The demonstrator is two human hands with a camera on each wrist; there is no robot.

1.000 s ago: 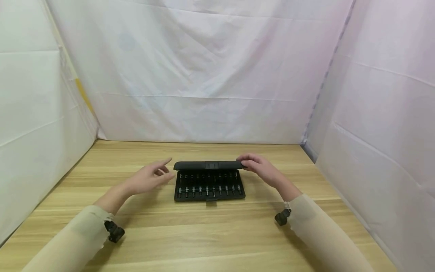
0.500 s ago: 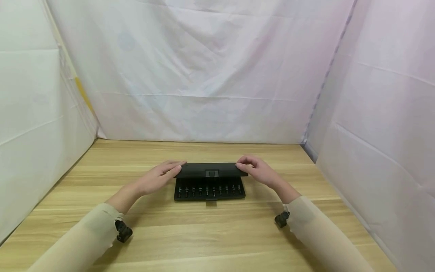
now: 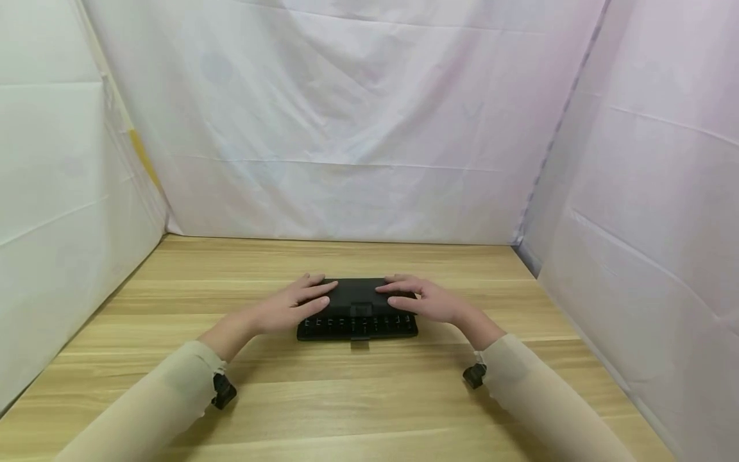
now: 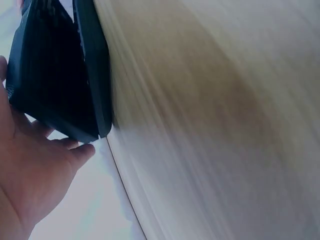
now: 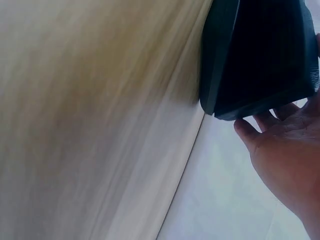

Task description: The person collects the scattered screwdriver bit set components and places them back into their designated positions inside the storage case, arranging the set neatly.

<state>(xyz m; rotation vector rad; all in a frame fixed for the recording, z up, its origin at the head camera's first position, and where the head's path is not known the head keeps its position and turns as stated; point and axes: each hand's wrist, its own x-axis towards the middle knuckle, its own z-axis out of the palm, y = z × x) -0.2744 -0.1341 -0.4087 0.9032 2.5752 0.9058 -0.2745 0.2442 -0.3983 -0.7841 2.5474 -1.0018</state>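
A black socket set case (image 3: 358, 335) lies on the wooden table, its hinge at the far side. The lid (image 3: 355, 292) is tilted partway down over the base, leaving a gap at the front where a row of small metal pieces (image 3: 375, 323) shows. My left hand (image 3: 288, 307) rests on the lid's left end with fingers spread across the top. My right hand (image 3: 430, 300) lies likewise over the right end. Both wrist views show the wedge-shaped gap from the side, with the left fingers (image 4: 82, 154) and right fingers (image 5: 246, 131) along the lid's ends.
A latch tab (image 3: 360, 342) sticks out from the base's front edge. The light wood table (image 3: 346, 398) is bordered by white cloth (image 3: 346, 128) behind and at both sides. Small black wrist cameras hang at the left cuff (image 3: 222, 390) and right cuff (image 3: 475, 375).
The lid has swung down toward the base, hiding more of the metal pieces. My left hand has come in from the left onto the lid; my right hand has slid inward over it.
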